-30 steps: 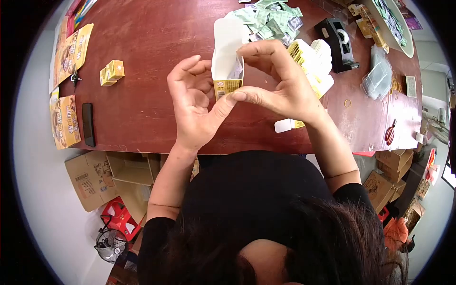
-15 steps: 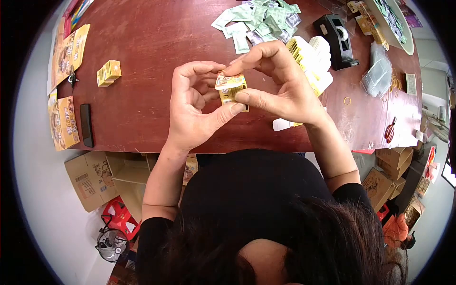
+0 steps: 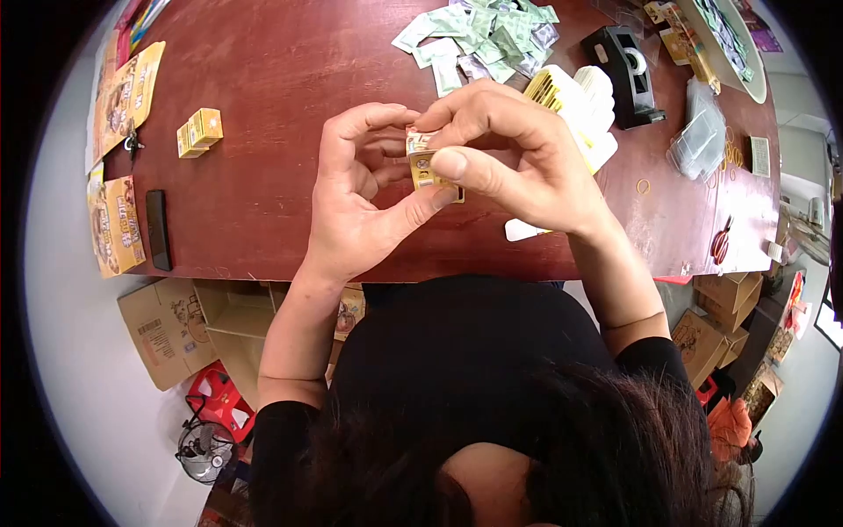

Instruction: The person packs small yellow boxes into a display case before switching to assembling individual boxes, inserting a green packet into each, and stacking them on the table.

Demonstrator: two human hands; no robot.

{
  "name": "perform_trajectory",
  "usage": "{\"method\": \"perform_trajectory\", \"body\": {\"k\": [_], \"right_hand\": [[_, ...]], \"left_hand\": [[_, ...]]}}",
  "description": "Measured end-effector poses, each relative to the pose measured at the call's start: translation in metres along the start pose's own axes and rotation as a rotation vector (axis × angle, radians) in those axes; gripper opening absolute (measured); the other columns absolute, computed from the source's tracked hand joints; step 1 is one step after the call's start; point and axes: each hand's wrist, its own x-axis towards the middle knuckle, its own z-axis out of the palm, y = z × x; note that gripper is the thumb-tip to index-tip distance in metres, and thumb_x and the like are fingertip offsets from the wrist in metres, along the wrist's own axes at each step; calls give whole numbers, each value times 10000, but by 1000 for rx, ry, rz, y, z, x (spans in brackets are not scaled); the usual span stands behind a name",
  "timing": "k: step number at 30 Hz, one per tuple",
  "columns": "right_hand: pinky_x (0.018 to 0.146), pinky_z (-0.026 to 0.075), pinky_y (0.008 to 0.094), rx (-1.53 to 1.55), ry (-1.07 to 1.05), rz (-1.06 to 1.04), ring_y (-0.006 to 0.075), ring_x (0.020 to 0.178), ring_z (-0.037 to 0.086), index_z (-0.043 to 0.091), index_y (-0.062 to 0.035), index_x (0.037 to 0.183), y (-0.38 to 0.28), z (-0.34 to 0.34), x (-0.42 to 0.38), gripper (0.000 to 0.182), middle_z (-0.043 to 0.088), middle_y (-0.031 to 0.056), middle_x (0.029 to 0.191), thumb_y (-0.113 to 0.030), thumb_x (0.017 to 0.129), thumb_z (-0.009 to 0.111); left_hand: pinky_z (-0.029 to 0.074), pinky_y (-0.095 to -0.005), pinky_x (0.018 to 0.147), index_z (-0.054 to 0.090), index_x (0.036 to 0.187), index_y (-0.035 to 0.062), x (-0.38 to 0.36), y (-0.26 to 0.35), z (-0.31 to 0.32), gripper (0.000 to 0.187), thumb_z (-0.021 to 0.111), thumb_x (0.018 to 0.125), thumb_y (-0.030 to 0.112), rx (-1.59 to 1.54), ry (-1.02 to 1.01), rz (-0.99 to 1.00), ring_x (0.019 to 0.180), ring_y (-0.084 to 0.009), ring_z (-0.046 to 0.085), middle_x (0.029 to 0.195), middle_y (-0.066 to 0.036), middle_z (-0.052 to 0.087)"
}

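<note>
A small yellow printed box [image 3: 423, 165] is held upright between my two hands above the near half of the red-brown table. My left hand [image 3: 362, 198] grips it from the left, its thumb at the box's lower edge. My right hand [image 3: 518, 158] is closed on the top and right side, fingers over the top and thumb across the front. Right of my right hand lies a stack of white and yellow flat cartons [image 3: 584, 110]. Green sachets [image 3: 492, 39] are piled beyond my hands. Two small yellow boxes [image 3: 200, 133] stand together at the left.
A black tape dispenser [image 3: 622, 77], clear plastic bags [image 3: 700, 132], rubber bands [image 3: 643, 186] and red-handled scissors [image 3: 721, 244] lie at the right. A phone [image 3: 158, 230] and printed yellow sheets [image 3: 116, 226] are at the left edge. Part of a white flap [image 3: 524, 230] lies near the front edge.
My right thumb has lifted from the box's lower side to its upper front, and my right fingers have curled closer over the top. The box has turned slightly.
</note>
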Motion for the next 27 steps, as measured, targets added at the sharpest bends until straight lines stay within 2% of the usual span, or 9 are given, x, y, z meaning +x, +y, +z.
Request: {"method": "perform_trajectory", "body": {"k": [4, 6, 12, 19, 20, 22, 23, 25, 27], "right_hand": [[778, 584, 278, 5, -28, 130, 153, 880, 705, 688, -29, 973, -5, -2, -1, 147, 710, 78, 923, -148, 911, 746], [871, 562, 285, 113, -56, 301, 138, 1006, 681, 678, -14, 1004, -16, 0, 1, 139, 711, 104, 1085, -95, 920, 753], [849, 586, 283, 224, 12, 437, 139, 955, 701, 655, 10, 1041, -12, -4, 12, 160, 714, 107, 1094, -96, 947, 730], [880, 583, 300, 18, -200, 231, 178, 1078, 674, 658, -25, 1219, -11, -16, 5, 401, 653, 129, 1251, -150, 870, 812], [821, 598, 340, -4, -152, 261, 213, 1050, 679, 669, -73, 1205, -17, -11, 3, 461, 676, 76, 1170, -270, 827, 843], [830, 598, 352, -177, -132, 84, 221, 1068, 673, 620, -82, 1281, -14, -5, 0, 561, 651, 91, 1231, -216, 791, 859], [862, 591, 357, -135, -180, 144, 250, 1087, 668, 591, -87, 1321, -13, -7, -2, 625, 634, 106, 1263, -163, 764, 864], [876, 586, 353, -98, -152, 231, 267, 1117, 653, 588, -79, 1324, -14, -6, -6, 604, 616, 118, 1293, -134, 783, 849], [952, 561, 374, -81, -215, 270, 309, 1203, 618, 539, -88, 1393, -12, -2, -5, 677, 568, 143, 1380, -144, 792, 845]], "left_hand": [[568, -371, 985, 386, 1364, 42, 1, 0, 0, 698, 823, 821, 1, 52, -67, 3, 1177, -219, 599, 1282, -140, 543], [576, -373, 968, 405, 1349, 47, 2, 2, 1, 677, 828, 821, 10, 37, -32, -34, 1122, -204, 636, 1219, -125, 594], [576, -384, 965, 398, 1366, 51, 2, 4, -2, 683, 823, 832, 27, 68, -37, -6, 1150, -218, 634, 1216, -127, 606], [568, -364, 976, 502, 1280, 50, 1, -2, -11, 494, 793, 882, 80, 112, -92, 25, 1182, -219, 605, 1386, -136, 424], [563, -359, 984, 517, 1258, 44, 1, -3, -15, 451, 782, 896, 94, 92, -92, 34, 1193, -215, 594, 1405, -131, 388], [549, -371, 1007, 497, 1274, 51, 2, -2, -18, 480, 787, 897, 112, 27, -115, -10, 1210, -208, 574, 1395, -120, 390], [530, -395, 1030, 481, 1296, 64, 1, 1, -20, 535, 806, 874, 110, -69, -162, -68, 1247, -229, 544, 1404, -113, 376], [518, -429, 1046, 465, 1317, 71, 0, 13, -20, 582, 814, 853, 106, 42, -224, -101, 1278, -256, 517, 1426, -113, 353], [497, -423, 1065, 480, 1304, 78, 4, 17, -32, 591, 812, 815, 92, 410, -264, -19, 1292, -292, 513, 1346, -129, 456]]}}
